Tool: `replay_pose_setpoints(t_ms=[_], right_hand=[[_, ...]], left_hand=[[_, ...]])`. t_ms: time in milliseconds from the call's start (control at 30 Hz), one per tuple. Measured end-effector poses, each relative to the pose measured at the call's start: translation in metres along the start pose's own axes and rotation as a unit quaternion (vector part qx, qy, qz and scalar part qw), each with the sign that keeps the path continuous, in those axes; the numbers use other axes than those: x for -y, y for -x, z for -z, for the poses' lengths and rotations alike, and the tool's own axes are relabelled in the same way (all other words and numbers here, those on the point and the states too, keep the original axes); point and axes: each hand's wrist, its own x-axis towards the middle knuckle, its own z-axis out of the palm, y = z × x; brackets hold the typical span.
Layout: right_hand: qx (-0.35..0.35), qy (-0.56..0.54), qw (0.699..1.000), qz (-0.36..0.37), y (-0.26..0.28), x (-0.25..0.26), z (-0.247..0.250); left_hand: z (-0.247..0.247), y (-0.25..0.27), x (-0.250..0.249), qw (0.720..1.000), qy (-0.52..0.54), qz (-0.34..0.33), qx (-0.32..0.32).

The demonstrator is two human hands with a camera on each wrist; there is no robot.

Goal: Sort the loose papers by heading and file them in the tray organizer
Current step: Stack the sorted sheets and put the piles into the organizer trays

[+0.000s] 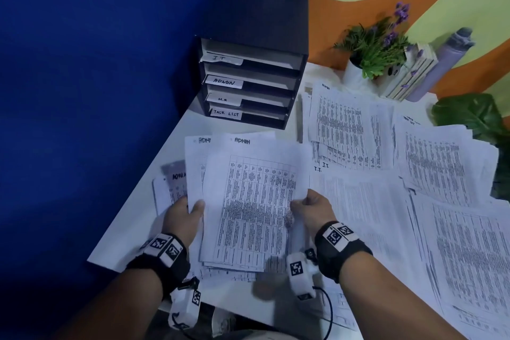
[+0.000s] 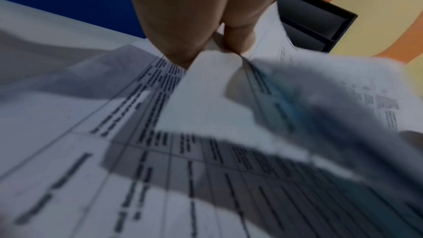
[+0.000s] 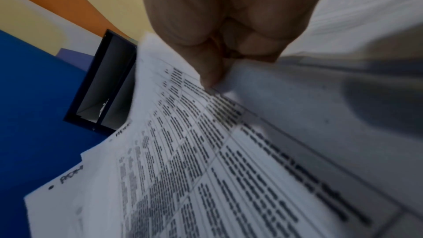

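Both hands hold a fanned bundle of ADMIN sheets (image 1: pixel 248 201) above the near left part of the white table (image 1: pixel 171 135). My left hand (image 1: pixel 187 215) grips the bundle's left edge, thumb on top; the pinch on the ADMIN sheets (image 2: pixel 206 82) shows in the left wrist view. My right hand (image 1: pixel 309 207) pinches the right edge of the ADMIN sheets (image 3: pixel 183 151). Behind them stands the black tray organizer (image 1: pixel 254 63), with slots labelled IT, ADMIN, H.R and TASK LIST. Its ADMIN slot (image 1: pixel 265 83) faces the bundle.
Loose printed papers (image 1: pixel 414 188) cover the right half of the table, some headed I.T. (image 1: pixel 321 167). A potted plant (image 1: pixel 378 50), a small wooden crate (image 1: pixel 414 74) and a grey bottle (image 1: pixel 444 61) stand at the back right. A blue wall (image 1: pixel 96 91) borders the left.
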Motion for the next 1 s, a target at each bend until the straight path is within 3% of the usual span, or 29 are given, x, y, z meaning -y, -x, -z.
replay_pose_setpoints(t_ms=[133,333,433,500,600,733,867,1000], right_hand=[[-0.015,-0.02,1.0,0.004,0.0,0.0,0.002],[0.018,0.031,0.997,0.063,0.005,0.005,-0.006],[0.019,0.032,0.998,0.059,0.005,0.004,-0.01],[0.009,0.054,0.997,0.05,0.004,-0.002,-0.011],[0.003,0.119,0.992,0.051,0.005,-0.011,-0.014],[-0.015,0.124,0.991,0.052,0.004,-0.015,-0.016],[0.018,0.047,0.998,0.034,0.003,-0.011,-0.008],[0.059,0.033,0.996,0.052,0.008,-0.001,-0.003]], left_hand=[[0.005,-0.003,0.003,1.0,-0.015,0.003,-0.011],[-0.002,-0.002,0.004,0.996,-0.006,0.007,0.084],[0.003,-0.003,0.007,0.998,-0.053,0.009,0.018],[0.011,-0.008,0.015,0.982,-0.181,0.041,-0.037],[0.022,-0.011,0.025,0.956,-0.27,0.109,-0.036],[0.029,-0.014,0.035,0.972,-0.203,0.088,-0.081],[0.03,0.004,0.019,0.987,-0.05,0.028,-0.153],[0.03,0.003,0.015,0.991,-0.001,0.008,-0.134]])
